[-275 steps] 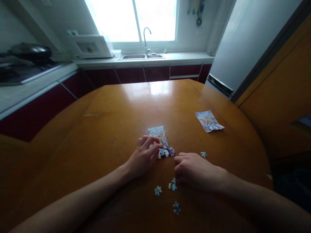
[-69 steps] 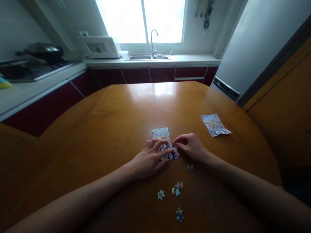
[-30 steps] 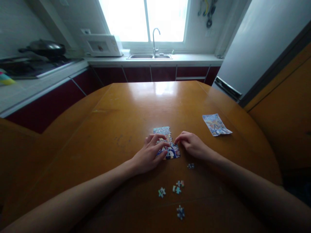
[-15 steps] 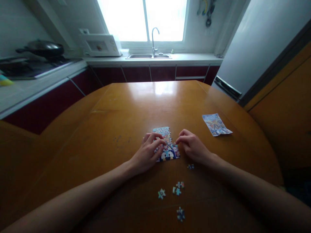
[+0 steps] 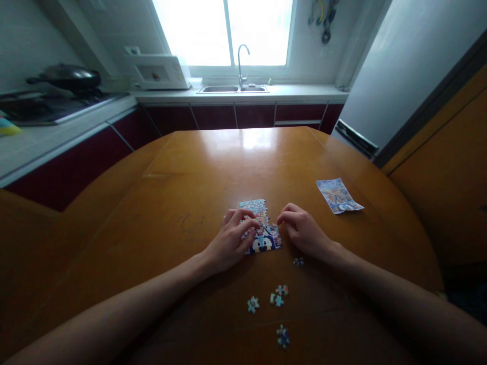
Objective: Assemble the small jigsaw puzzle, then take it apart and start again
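Observation:
A partly joined jigsaw puzzle (image 5: 263, 244) lies on the wooden table, its lower part showing a blue and white cartoon face. My left hand (image 5: 232, 237) rests over the puzzle's left side with its fingers spread and bent, covering part of the picture. Just off the right edge, my right hand (image 5: 300, 228) is closed, thumb and forefinger together; whether a piece sits between them is hidden. Below that hand is a loose puzzle piece (image 5: 299, 261). Closer to me lie a light piece (image 5: 253, 304), a small group of pieces (image 5: 279, 299) and a dark piece (image 5: 282, 336).
A printed picture sheet (image 5: 338, 195) lies on the right of the table (image 5: 182, 172). Beyond the table are a counter with a sink (image 5: 219, 88), a microwave (image 5: 158, 71) and a stove with a lidded pan (image 5: 70, 77). A fridge (image 5: 403, 76) stands at the right.
My right hand has drawn back very slightly to the right, away from the puzzle's edge. My left hand and the loose pieces have stayed where they were.

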A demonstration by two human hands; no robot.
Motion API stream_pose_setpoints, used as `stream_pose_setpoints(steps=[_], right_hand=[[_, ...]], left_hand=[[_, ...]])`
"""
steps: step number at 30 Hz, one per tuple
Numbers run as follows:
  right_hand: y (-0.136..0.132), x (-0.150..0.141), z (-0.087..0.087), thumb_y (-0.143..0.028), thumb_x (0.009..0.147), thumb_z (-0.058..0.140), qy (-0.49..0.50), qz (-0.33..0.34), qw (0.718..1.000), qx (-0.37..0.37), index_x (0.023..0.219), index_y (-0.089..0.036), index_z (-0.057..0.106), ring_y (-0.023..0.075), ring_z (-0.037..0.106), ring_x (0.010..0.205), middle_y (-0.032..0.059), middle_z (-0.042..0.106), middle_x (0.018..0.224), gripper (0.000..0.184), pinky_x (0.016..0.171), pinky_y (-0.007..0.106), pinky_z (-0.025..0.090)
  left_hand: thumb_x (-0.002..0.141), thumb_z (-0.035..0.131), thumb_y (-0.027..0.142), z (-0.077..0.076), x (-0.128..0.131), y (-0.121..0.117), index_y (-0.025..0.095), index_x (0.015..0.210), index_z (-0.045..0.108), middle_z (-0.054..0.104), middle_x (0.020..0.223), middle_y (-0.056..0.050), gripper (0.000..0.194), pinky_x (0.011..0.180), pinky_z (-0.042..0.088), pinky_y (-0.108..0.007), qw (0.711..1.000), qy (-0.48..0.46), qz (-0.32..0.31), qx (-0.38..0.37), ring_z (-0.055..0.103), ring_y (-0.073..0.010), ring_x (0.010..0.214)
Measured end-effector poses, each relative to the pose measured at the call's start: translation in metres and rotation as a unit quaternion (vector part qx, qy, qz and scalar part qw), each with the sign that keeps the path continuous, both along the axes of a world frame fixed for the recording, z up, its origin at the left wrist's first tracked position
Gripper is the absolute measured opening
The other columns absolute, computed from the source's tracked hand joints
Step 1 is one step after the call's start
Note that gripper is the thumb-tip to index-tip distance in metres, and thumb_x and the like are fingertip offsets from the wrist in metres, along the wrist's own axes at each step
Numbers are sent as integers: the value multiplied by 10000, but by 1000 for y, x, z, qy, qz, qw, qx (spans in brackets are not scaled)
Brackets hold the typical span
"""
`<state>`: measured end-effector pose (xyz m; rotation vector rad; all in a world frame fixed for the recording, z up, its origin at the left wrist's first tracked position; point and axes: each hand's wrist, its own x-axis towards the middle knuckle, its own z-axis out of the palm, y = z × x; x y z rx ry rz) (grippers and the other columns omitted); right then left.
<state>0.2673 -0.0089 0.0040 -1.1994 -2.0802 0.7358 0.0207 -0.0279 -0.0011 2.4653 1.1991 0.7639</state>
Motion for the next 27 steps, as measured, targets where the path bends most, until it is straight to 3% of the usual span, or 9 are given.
stream_pose_setpoints(steps=[10,14,18,27], right_hand=[[0,0,-1,-40,857,495,-33,44,998,-13,873,-210,736,163,597,855,54,612,982,296,813,324,478],[6,9,8,-41,849,471,45,9,999,7,826,-193,713,157,597,819,49,622,908,286,755,301,475],[14,30,21,-90,853,492,56,-40,997,28,832,-198,715,161,579,759,56,646,894,249,646,297,438],[22,62,36,-153,848,516,35,-90,993,64,818,-207,728,196,608,823,67,678,912,221,698,337,452]], left_hand=[[984,513,226,-1,0,1,256,1056,658,530,1235,-62,165,1029,398,-473,1000,3,4,-2,435,-257,1171],[990,501,222,0,0,0,253,1046,660,522,1233,-65,171,1023,403,-467,1000,1,0,-1,431,-252,1164],[989,503,227,1,1,0,251,1041,664,525,1230,-68,172,1020,408,-471,1000,-1,-3,-6,436,-255,1161],[980,512,216,-1,-1,1,246,1034,668,530,1228,-74,168,1018,413,-482,1000,-1,-1,-6,437,-261,1163]])
